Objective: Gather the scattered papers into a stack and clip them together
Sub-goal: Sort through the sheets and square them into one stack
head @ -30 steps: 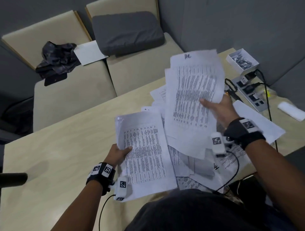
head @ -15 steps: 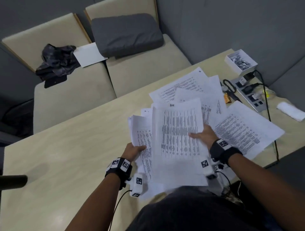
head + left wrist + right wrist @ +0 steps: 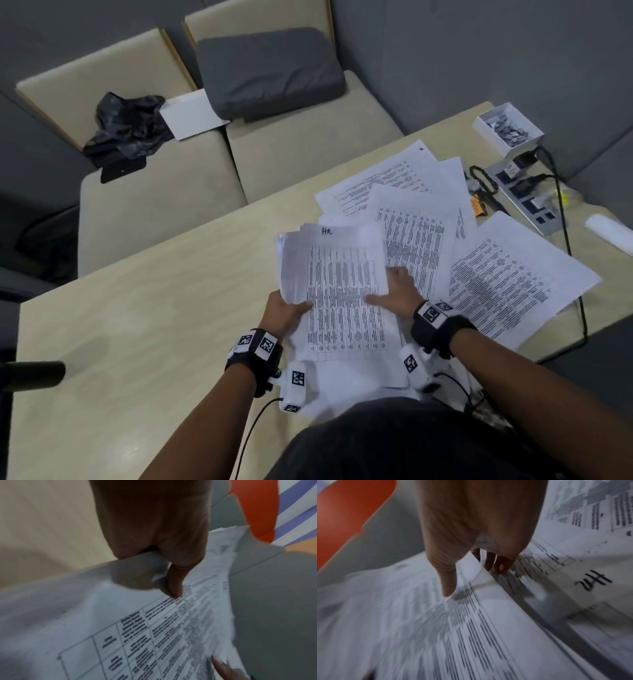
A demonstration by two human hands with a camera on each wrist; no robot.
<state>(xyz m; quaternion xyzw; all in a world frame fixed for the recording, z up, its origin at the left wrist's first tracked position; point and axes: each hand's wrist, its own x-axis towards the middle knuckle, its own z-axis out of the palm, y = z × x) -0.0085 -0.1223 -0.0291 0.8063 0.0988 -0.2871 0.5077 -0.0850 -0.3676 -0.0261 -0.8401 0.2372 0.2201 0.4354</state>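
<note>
Both my hands held one stack [image 3: 337, 294]: my left hand [image 3: 282, 310] pinched its left edge and my right hand [image 3: 397, 291] gripped its right, thumb on top, long axis pointing away from me. At least three loose sheets [image 3: 507, 274] lay fanned just beyond and right, nearer my right hand, with the clip box [image 3: 507, 128] well past them.

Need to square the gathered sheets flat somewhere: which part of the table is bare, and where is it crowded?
Bare: the pale wooden table left of the left hand, out to its left edge. Crowded: right of the right hand, loose printed sheets overlap up to the grey power strip and white box of clips.
</note>
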